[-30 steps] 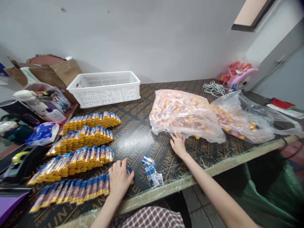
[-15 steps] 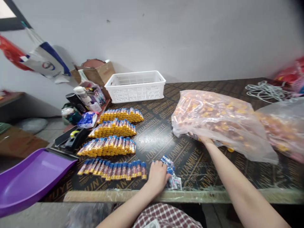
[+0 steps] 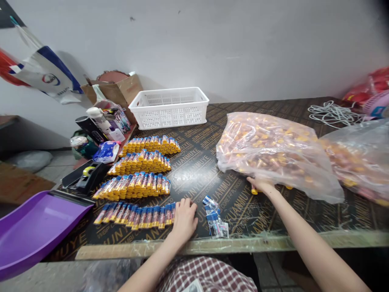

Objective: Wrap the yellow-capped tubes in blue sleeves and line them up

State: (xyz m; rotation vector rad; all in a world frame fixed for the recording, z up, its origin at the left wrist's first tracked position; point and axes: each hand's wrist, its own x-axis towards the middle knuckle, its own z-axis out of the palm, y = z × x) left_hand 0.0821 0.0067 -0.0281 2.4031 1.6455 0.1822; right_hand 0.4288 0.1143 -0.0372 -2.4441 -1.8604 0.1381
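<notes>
My left hand (image 3: 184, 219) rests with bent fingers at the right end of the front row of small tubes (image 3: 136, 216), which have blue tops, printed middles and yellow ends. Whatever lies under its fingertips is hidden. My right hand (image 3: 261, 185) is at the lower left edge of a clear plastic bag (image 3: 273, 142) full of similar yellow-ended pieces. A yellow-ended tube (image 3: 254, 190) shows at its closed fingers. Between my hands lies a small pile of blue-and-clear printed pieces (image 3: 214, 215). Behind the front row, several stacked rows of tubes (image 3: 133, 186) stand on the table.
A white plastic basket (image 3: 170, 115) stands at the back. To the left are a purple dustpan (image 3: 39, 231), a tape dispenser (image 3: 88, 178) and bottles (image 3: 99, 119). A second filled bag (image 3: 361, 158) and coiled white cord (image 3: 332, 114) lie on the right.
My left hand has moved left from beside the small pile to the end of the front row. My right hand has drawn out from under the bag, with a yellow-ended tube now showing.
</notes>
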